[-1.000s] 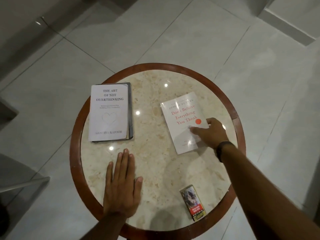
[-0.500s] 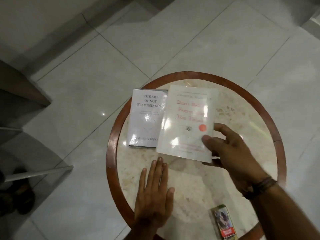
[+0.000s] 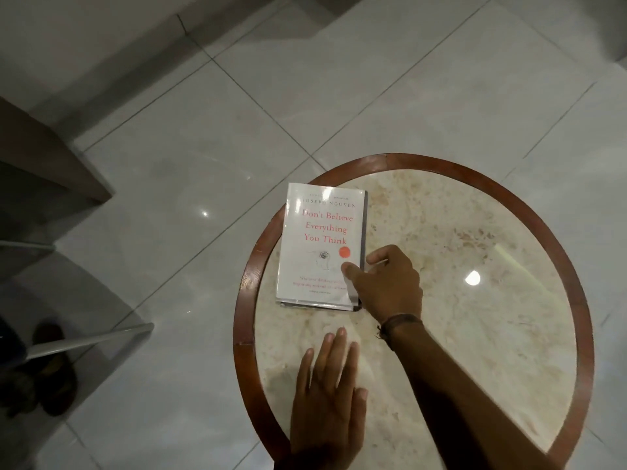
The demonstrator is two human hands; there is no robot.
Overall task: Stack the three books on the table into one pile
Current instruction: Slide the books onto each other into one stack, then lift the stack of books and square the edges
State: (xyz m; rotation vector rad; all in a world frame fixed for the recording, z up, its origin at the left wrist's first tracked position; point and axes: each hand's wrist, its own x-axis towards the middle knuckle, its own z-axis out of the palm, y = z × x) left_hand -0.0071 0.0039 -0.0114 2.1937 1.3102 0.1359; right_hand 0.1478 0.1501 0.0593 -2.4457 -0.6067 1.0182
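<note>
The white book (image 3: 322, 245) lying at nine o'clock on the table (image 3: 475, 232) carries "JOSEPH NGUYEN" in small grey capitals along its top. Below that, red letters read "Don't Believe Everything You Think". The finer print toward six o'clock on the cover is too blurred to read.

My right hand (image 3: 385, 283) rests at the near right corner of the white book "Don't Believe Everything You Think" (image 3: 320, 239), thumb on the cover, fingers curled beside its right edge. That book lies flat on top of the pile (image 3: 317, 304), and the edges of what lies beneath show only as a thin dark line along its near and right sides. The pile sits at the left side of the round marble bench (image 3: 475, 232), its far left corner reaching over the wooden rim (image 3: 246, 279). My left hand (image 3: 327, 395) lies flat, palm down, fingers spread, on the marble near the pile but apart from it. A dark band (image 3: 400, 322) circles my right wrist.
</note>
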